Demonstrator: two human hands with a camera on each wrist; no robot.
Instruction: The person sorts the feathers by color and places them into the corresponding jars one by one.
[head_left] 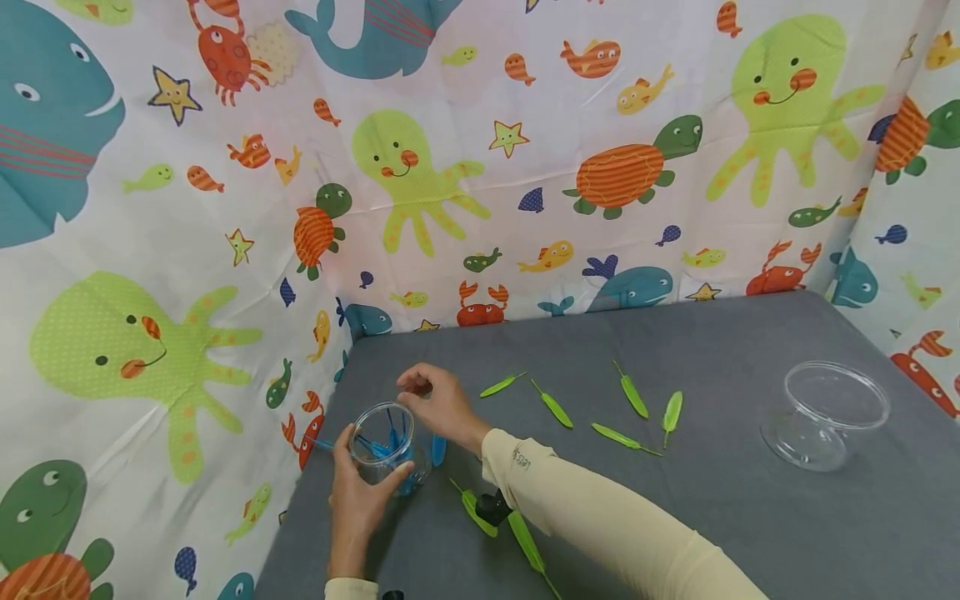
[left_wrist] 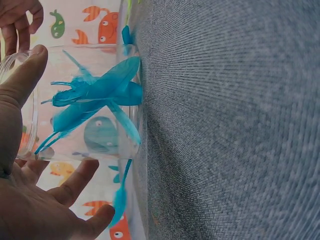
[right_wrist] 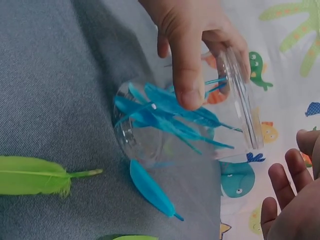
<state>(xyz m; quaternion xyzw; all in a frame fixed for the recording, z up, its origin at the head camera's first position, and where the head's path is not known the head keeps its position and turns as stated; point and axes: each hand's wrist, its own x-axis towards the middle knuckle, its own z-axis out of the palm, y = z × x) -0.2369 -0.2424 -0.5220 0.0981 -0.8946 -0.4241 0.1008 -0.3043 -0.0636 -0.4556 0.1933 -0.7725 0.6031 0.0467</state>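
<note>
My left hand [head_left: 360,504] grips a clear jar [head_left: 422,471] near its rim, thumb on one side and fingers on the other. Several blue feathers [right_wrist: 172,112] lean inside the jar, their quills toward the mouth. My right hand [head_left: 444,406] is just beyond the jar's mouth, holding nothing, its fingers loosely bent. On the cloth to the right of the jar lies one blue feather [right_wrist: 152,189]. Another blue feather [left_wrist: 119,202] lies on the jar's other side, beneath the left fingertips in the left wrist view.
Several green feathers [head_left: 555,408] lie scattered on the grey cloth [head_left: 675,517], two of them partly under the right forearm. A clear footed bowl [head_left: 806,442] stands at the right. A curtain printed with sea animals [head_left: 525,100] hangs behind and at the sides.
</note>
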